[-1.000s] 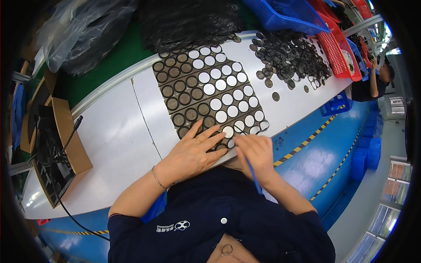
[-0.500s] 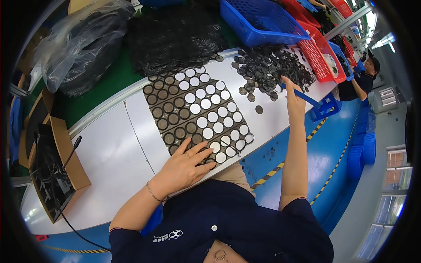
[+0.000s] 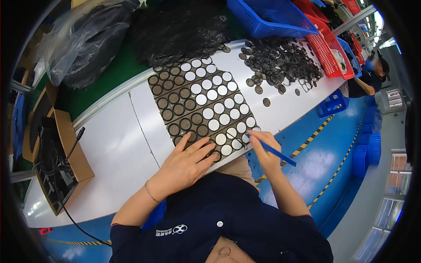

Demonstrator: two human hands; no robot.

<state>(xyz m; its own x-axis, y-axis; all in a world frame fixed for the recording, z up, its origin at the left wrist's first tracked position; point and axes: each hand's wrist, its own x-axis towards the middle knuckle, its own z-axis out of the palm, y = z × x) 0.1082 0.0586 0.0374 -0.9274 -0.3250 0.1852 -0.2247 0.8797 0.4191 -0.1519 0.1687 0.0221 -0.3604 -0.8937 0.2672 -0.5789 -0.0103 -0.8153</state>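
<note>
A dark sheet [image 3: 192,121] with rows of black-ringed circles lies near the table's front edge. The circles on its left side are dark grey-brown; those on its right side show white. My left hand [image 3: 186,161] rests flat on the sheet's near left corner, fingers spread. At the near right corner, my right hand [image 3: 266,153] grips a slim flat blue tool [image 3: 278,153], whose exact kind I cannot make out. The tool's tip is at the sheet's edge, partly hidden by the fingers. Thin black strands [image 3: 234,138] lie loose over the white circles there.
Loose dark discs [image 3: 283,65] are heaped at the back right, beyond the sheet. Behind stand a blue basket [image 3: 274,24] and a red basket [image 3: 326,48]. More dark sheets [image 3: 175,35] are stacked at the back, beside a clear plastic bag [image 3: 90,44]. A cardboard box [image 3: 74,153] sits left.
My right hand has come back from the disc heap to the near right corner of the sheet, still holding the blue tool. My left hand stays on the sheet.
</note>
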